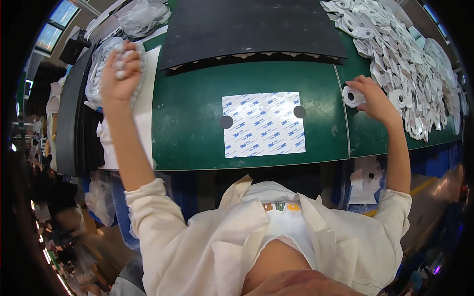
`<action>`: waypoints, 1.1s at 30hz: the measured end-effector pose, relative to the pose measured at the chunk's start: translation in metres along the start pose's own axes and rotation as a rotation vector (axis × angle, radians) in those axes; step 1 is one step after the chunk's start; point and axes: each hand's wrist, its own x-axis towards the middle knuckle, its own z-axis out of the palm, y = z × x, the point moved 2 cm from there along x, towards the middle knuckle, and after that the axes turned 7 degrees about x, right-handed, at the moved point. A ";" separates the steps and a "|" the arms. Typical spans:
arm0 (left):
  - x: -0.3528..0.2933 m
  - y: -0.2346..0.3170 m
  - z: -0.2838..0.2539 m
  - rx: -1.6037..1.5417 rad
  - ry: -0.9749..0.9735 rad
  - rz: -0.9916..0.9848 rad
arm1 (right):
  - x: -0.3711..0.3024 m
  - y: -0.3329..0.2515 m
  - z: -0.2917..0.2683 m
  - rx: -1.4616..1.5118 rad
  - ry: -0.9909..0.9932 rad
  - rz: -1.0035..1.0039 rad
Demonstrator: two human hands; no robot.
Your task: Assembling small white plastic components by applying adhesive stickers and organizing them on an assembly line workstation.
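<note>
My right hand [373, 98] pinches a white plastic part with a round ring and a dark centre hole [352, 97], at the right of the green table. Beside it spreads a large pile of similar white parts [390, 59]. My left hand [120, 74] is raised at the left, above a clear plastic bag [94, 74] of white pieces. Its fingers curl, and white shows at the fingertips; I cannot tell whether these are finger covers or small held pieces. Between my hands lies a printed white sheet [264, 135], with a dark disc [226, 122] at its left edge and another dark disc [299, 112] at its right.
A black board [252, 29] covers the far middle of the green table [192, 113]. White paper [150, 93] and a stack of black boards [74, 108] stand at the left, crumpled clear plastic [144, 18] behind them. Blue bins [126, 212] sit below the table edge.
</note>
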 end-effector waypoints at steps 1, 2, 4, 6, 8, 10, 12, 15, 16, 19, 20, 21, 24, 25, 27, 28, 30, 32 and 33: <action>0.000 -0.034 0.011 0.024 -0.055 -0.069 | 0.001 -0.001 -0.003 0.004 -0.002 0.000; -0.001 -0.065 0.019 0.051 -0.103 -0.130 | 0.005 -0.002 -0.005 -0.036 0.001 0.049; 0.004 -0.115 0.019 0.021 -0.129 -0.276 | 0.011 -0.007 -0.010 -0.075 -0.003 0.101; 0.007 -0.150 0.026 0.040 -0.090 -0.336 | 0.020 -0.020 -0.016 -0.154 0.010 -0.003; 0.014 -0.172 0.033 0.130 -0.072 -0.300 | 0.029 -0.034 -0.021 -0.080 -0.021 -0.054; 0.015 -0.182 0.039 0.183 -0.029 -0.267 | 0.039 -0.053 -0.016 0.000 -0.052 -0.108; 0.014 -0.184 0.035 0.227 -0.050 -0.202 | 0.045 -0.085 -0.011 0.432 0.121 -0.344; 0.012 -0.185 0.029 0.205 -0.045 -0.150 | 0.056 -0.109 0.019 0.793 0.084 -0.312; 0.012 -0.187 0.027 0.203 -0.044 -0.153 | 0.058 -0.113 0.033 0.925 0.055 -0.271; 0.012 -0.192 0.020 0.242 -0.019 -0.119 | 0.061 -0.130 0.072 1.227 0.114 -0.290; 0.010 -0.195 0.018 0.276 -0.003 -0.128 | 0.060 -0.129 0.079 1.228 0.111 -0.289; 0.010 -0.197 0.016 0.309 0.013 -0.138 | 0.059 -0.127 0.085 1.161 0.130 -0.252; 0.010 -0.199 0.014 0.288 -0.037 -0.162 | 0.052 -0.127 0.096 1.132 0.128 -0.167; 0.009 -0.199 0.014 0.286 -0.035 -0.161 | 0.052 -0.127 0.099 1.169 0.111 -0.118; 0.007 -0.198 0.020 0.318 -0.060 -0.121 | 0.053 -0.126 0.102 1.120 0.121 -0.128; 0.007 -0.198 0.022 0.316 -0.060 -0.123 | 0.054 -0.126 0.102 1.071 0.131 -0.141; 0.005 -0.196 0.024 0.378 -0.055 -0.074 | 0.054 -0.126 0.103 1.041 0.125 -0.140; 0.005 -0.195 0.024 0.372 -0.048 -0.065 | 0.054 -0.127 0.103 1.011 0.118 -0.140; 0.005 -0.195 0.024 0.367 -0.042 -0.055 | 0.053 -0.128 0.102 0.971 0.137 -0.157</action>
